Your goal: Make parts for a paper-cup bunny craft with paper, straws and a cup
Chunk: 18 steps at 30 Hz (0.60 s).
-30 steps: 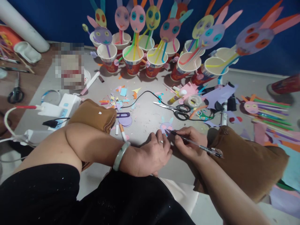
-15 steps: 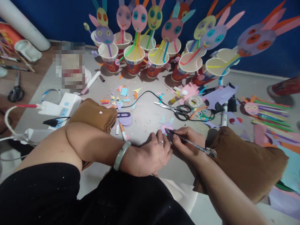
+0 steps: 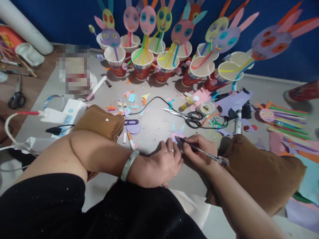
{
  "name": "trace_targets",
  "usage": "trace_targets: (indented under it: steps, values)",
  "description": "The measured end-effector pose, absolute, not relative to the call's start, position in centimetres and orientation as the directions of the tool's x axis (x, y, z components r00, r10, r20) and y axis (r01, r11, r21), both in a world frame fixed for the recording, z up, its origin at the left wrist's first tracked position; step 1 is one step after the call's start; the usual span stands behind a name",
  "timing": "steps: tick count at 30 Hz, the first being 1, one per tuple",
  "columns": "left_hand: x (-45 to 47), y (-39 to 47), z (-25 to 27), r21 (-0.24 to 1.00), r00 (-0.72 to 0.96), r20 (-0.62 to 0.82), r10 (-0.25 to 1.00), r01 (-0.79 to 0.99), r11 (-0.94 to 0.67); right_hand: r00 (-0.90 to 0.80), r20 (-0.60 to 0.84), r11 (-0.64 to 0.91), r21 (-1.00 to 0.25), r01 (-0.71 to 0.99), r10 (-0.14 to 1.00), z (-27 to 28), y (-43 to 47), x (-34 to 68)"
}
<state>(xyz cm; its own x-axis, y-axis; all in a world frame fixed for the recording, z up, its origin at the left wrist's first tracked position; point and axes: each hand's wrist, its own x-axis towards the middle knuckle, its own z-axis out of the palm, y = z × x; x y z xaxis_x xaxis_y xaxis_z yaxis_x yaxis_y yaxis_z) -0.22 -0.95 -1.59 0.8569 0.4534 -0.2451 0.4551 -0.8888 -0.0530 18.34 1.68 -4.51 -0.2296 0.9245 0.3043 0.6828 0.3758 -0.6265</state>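
Observation:
A small purple paper rabbit face (image 3: 176, 134) with light blue ears lies on the grey table before me. My left hand (image 3: 160, 166), with a ring and a jade bangle, holds it down, fingers bent and pressed at its lower edge. Between the thumb and fingers of my right hand (image 3: 201, 149) is a black pen (image 3: 208, 155). The pen's tip meets the right part of the face. My fingers cover the lower part of the cutout. Just beyond it lie black-handled scissors (image 3: 185, 117), their blades apart only slightly, if at all.
Paper cups (image 3: 142, 66) holding rabbit faces on straws line the back. Paper scraps (image 3: 127, 104) lie left of centre. An orange marker (image 3: 130, 140) is near my left wrist. Brown cushions flank me, one (image 3: 264, 176) by my right forearm. A power strip (image 3: 71, 114) stands left.
Almost nothing differs. The view has shifted very slightly, and the pen stays at the paper rabbit face with both hands in place.

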Motion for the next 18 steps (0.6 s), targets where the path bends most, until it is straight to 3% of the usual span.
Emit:
trace_targets:
  steps: [18]
  values:
    - [0.06,-1.03,-2.04,-0.04,0.848,-0.241,0.472,0.477,-0.878,-0.207,0.314,0.361,-0.59,0.722,0.927,-4.66,1.67,18.58]
